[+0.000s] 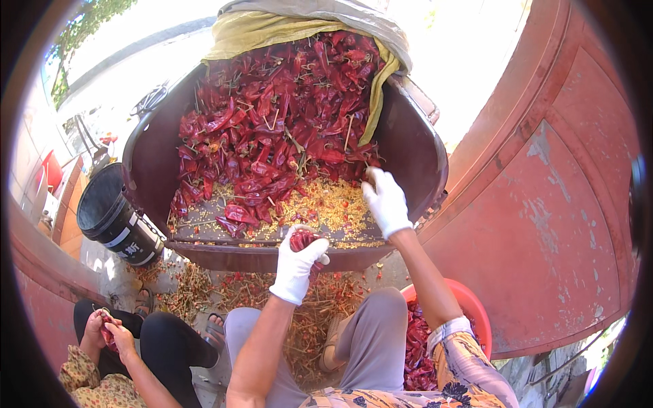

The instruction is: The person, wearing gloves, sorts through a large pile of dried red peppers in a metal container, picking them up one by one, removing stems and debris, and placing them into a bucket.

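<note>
Printed sleeve [466,350] | left grip [296,268] (cloth-gloved) closed round crinkled peppers [303,239] | right grip [387,204] spread near glossy pepper heap [272,122]

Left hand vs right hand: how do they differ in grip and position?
Grip: the left hand is curled around red peppers; whether the right hand holds anything can't be told.
Position: the left hand shows at the near side of the dark container; the right hand is farther out, by the lower right edge of the pepper heap.
Shared: both wear white gloves.
</note>
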Motion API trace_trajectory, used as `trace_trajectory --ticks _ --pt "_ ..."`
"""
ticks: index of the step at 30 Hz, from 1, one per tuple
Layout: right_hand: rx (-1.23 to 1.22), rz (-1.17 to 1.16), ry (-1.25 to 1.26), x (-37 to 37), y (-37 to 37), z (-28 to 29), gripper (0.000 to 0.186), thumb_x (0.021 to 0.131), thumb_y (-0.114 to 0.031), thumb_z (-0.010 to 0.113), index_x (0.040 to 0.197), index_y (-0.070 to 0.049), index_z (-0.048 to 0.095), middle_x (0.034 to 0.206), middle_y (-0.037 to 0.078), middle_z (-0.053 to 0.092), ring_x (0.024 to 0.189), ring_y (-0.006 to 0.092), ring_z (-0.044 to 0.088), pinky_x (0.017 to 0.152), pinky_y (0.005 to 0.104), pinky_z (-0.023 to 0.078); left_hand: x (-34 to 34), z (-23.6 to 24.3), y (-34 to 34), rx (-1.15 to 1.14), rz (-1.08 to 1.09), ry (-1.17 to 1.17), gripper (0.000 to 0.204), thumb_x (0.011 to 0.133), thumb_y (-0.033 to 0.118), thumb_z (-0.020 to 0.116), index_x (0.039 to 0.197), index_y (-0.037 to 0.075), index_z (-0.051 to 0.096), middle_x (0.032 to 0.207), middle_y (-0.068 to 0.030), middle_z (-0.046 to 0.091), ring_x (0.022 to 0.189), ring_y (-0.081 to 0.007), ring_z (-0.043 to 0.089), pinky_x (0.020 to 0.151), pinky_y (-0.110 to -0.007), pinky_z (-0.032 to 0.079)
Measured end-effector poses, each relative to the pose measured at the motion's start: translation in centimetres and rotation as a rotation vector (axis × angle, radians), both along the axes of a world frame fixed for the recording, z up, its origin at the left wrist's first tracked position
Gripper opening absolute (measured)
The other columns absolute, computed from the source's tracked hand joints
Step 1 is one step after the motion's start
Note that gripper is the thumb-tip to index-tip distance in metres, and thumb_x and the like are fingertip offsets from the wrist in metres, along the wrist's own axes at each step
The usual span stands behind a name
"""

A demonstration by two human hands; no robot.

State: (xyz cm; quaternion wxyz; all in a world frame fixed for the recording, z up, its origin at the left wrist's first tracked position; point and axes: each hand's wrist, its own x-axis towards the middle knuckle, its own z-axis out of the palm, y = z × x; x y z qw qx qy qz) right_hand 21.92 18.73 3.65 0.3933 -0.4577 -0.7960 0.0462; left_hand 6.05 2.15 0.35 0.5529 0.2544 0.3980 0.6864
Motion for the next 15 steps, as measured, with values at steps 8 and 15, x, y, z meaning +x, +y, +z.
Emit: trace_trajectory --ticks 8,15 --pt "0.011 -0.217 -0.244 -4.1 6.1 -0.7 0.013 0.086 -0.018 0.063 0.097 -0.011 0.061 0.100 0.016 0.058 0.081 0.0378 0.063 0.071 0.0472 0.051 -1.2 0.0 0.3 0.077 0.075 -0.182 0.013 0.091 0.013 0.061 0.098 0.002 0.059 0.094 -0.0111 0.068 0.059 -0.0113 0.061 0.053 -0.026 0.054" --pt "0.107 0.006 0.054 -4.7 4.3 -1.8 0.013 0.090 -0.024 0.060 0.098 -0.015 0.062 0.095 0.011 0.062 0.082 0.0347 0.063 0.072 0.0438 0.051 -1.7 -0.2 0.1 0.028 0.157 -0.250 0.016 0.091 0.016 0.062 0.100 0.003 0.061 0.091 -0.0081 0.067 0.062 -0.0116 0.061 0.054 -0.029 0.055"
